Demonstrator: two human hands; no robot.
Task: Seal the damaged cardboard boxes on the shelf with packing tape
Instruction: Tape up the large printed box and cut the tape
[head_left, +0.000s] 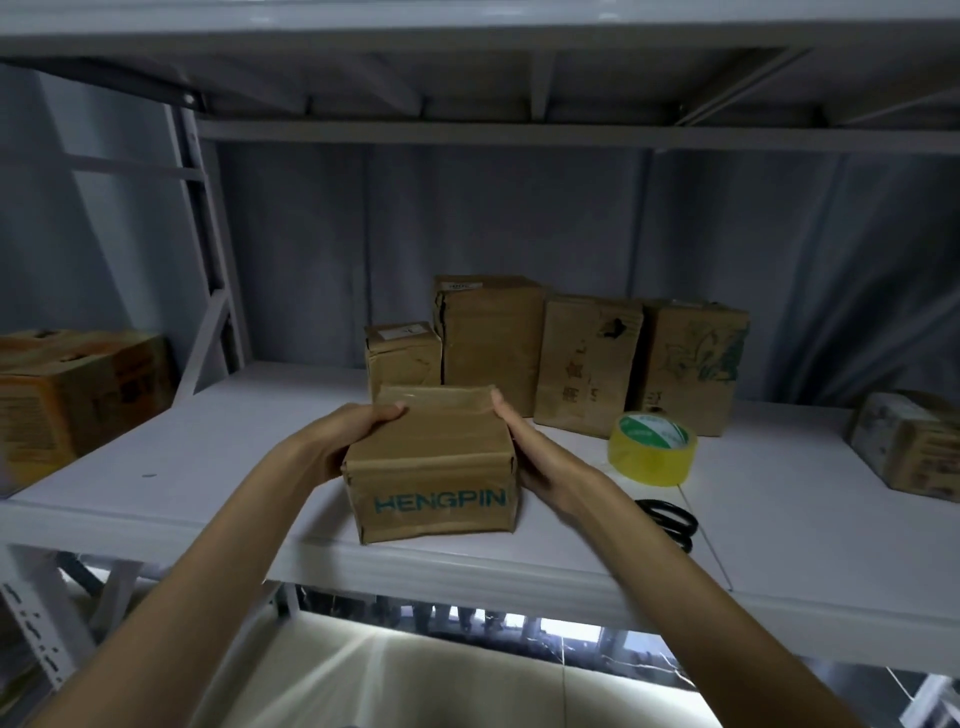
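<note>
HENGPIN box (434, 467): sits at the front edge of the shelf (218, 467), printed face toward you, glossy tape across the top. Small; likely light and easy to shift. Cardboard looks soft and creased at the corners, so expect the walls to give under a squeeze. Hold it low on the side walls, not by the top flaps.

Your left hand (353, 431) clasps the left side, fingers curled over the top edge. Your right hand (524, 441) lies flat against the right side, fingers straight, pressing rather than wrapping.

Tape roll (652, 449), yellowish, stands just right of the box; its film will probably be slick and clingy. Scissors (670, 522) lie near it, toward the shelf's front. Four more worn boxes (587, 364) line up behind.
</note>
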